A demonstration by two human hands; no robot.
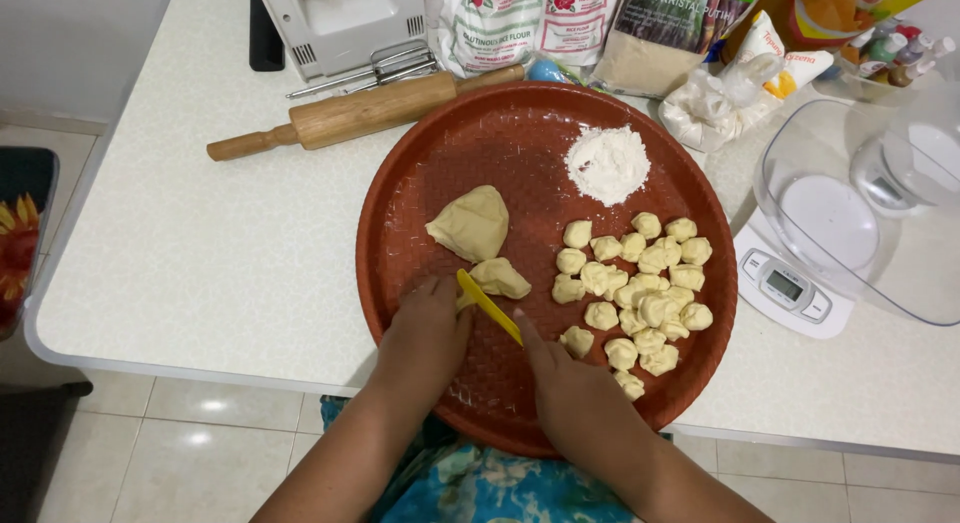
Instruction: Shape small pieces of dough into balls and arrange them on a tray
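A round reddish-brown tray (420, 163) lies on the white counter. On it sit a large lump of pale dough (470, 223), a smaller dough piece (499, 278), several small dough pieces (640, 283) clustered at the right, and a pile of white flour (607, 163). My left hand (425, 338) grips a yellow plastic cutter (488, 305) whose blade rests beside the smaller dough piece. My right hand (575, 398) rests on the tray's near part with its forefinger touching the cutter's lower end, close to the small pieces.
A wooden rolling pin (360, 113) lies behind the tray. Bags of flour and sugar (560, 23) stand at the back with a white appliance (345, 23). A clear bowl on a kitchen scale (860, 213) stands right. The counter's front edge (200, 358) runs below.
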